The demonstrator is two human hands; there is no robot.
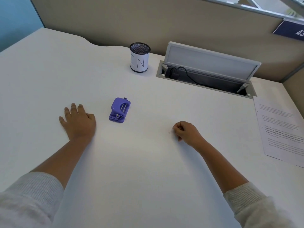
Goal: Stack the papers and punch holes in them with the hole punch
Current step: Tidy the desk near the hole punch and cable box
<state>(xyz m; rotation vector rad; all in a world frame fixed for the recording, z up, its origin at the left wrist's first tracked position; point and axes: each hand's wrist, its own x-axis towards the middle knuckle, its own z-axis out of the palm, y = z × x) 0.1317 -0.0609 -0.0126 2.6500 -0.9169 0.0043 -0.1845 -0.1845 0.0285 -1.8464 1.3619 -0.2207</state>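
Observation:
A small purple hole punch (119, 110) sits on the white desk (139, 170), near the middle. Printed papers (281, 129) lie flat at the desk's right edge, partly cut off by the frame. My left hand (78, 121) rests palm down on the desk, fingers spread, a short way left of the punch and not touching it. My right hand (186, 132) rests on the desk to the right of the punch with its fingers curled in; I see nothing held in it. It lies well left of the papers.
A black mesh cup (140, 57) with a white label reading "IN" stands behind the punch. To its right a cable hatch (207, 74) in the desk stands with its lid raised and a black cable inside. Beige partition walls bound the desk at the back and right.

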